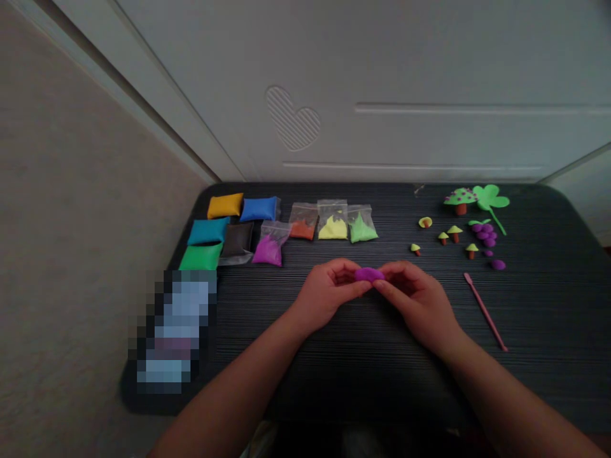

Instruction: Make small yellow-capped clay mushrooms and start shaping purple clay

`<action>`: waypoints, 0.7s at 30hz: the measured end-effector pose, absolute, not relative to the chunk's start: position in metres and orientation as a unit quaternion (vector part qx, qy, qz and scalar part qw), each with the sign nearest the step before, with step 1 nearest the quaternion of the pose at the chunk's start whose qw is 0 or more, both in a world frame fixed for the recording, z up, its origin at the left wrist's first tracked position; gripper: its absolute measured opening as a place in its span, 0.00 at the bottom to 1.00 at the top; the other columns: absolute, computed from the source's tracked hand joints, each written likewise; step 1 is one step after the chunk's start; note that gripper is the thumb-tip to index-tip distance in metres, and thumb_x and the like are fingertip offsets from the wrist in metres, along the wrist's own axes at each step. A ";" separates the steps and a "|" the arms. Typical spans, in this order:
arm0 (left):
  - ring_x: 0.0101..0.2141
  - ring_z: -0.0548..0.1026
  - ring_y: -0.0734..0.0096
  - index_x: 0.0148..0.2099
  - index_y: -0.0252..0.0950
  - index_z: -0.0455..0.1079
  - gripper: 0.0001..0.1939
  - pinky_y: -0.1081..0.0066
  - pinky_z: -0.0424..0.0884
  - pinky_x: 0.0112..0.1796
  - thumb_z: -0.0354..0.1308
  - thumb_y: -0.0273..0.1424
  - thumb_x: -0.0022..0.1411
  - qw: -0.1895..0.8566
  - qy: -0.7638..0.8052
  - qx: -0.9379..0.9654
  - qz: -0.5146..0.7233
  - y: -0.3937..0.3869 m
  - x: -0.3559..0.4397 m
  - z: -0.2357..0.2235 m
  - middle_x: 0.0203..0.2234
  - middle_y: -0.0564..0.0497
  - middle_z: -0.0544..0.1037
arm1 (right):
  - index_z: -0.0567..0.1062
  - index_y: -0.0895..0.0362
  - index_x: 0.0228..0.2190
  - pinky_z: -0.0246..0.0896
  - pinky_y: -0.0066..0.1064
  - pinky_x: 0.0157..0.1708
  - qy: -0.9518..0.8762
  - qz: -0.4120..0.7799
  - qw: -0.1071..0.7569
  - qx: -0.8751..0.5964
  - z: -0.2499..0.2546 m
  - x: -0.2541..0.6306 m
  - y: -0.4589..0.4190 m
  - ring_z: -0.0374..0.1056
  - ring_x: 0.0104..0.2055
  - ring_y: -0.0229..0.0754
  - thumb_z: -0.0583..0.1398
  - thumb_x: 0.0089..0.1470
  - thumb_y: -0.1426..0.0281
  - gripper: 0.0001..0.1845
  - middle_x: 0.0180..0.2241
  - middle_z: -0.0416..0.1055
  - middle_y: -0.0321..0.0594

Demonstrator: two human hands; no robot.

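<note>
Between both hands, above the middle of the dark table, is a flattened oval piece of purple clay (369, 275). My left hand (329, 291) pinches its left end between thumb and fingers. Its right end is gripped the same way by my right hand (415, 302). To the right lie a bunch of purple clay grapes (485, 234) with a green leaf, and a separate purple clay oval (498, 264). A pink modelling tool (485, 312) rests right of my right hand. Several small yellow-capped clay mushrooms (455, 233) stand or lie beyond that hand.
Clay packets, including an opened purple bag (270, 247), a yellow bag (333, 222) and a blue packet (259, 208), line the back left. A large green-capped mushroom (461, 200) and a green clover (491, 198) sit back right. A white panel (405, 140) rises behind the table (267, 331).
</note>
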State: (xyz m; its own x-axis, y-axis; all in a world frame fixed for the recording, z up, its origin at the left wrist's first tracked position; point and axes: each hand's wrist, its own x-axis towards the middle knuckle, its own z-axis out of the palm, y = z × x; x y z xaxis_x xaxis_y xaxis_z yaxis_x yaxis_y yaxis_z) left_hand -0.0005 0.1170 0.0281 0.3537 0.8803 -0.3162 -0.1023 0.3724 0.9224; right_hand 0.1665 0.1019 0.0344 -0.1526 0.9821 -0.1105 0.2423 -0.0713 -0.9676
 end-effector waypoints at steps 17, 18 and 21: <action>0.36 0.75 0.69 0.37 0.35 0.72 0.10 0.68 0.69 0.40 0.61 0.33 0.51 0.655 0.480 0.469 0.348 0.115 0.000 0.026 0.33 0.50 0.78 | 0.70 0.53 0.40 0.65 0.33 0.38 -0.677 0.353 0.334 -0.552 0.030 0.163 0.097 0.69 0.38 0.40 0.56 0.54 0.67 0.11 0.37 0.73 0.40; 0.35 0.75 0.69 0.37 0.35 0.72 0.10 0.68 0.69 0.40 0.60 0.33 0.51 0.654 0.481 0.473 0.343 0.115 0.000 0.026 0.32 0.50 0.78 | 0.70 0.53 0.40 0.65 0.33 0.37 -0.684 0.350 0.327 -0.550 0.031 0.164 0.098 0.69 0.37 0.41 0.56 0.54 0.66 0.11 0.37 0.73 0.40; 0.33 0.75 0.70 0.38 0.35 0.71 0.11 0.68 0.69 0.39 0.62 0.33 0.50 0.670 0.473 0.452 0.351 0.116 -0.002 0.024 0.31 0.51 0.78 | 0.72 0.53 0.37 0.66 0.32 0.35 -0.674 0.368 0.323 -0.553 0.032 0.166 0.101 0.70 0.36 0.40 0.57 0.54 0.65 0.09 0.34 0.74 0.38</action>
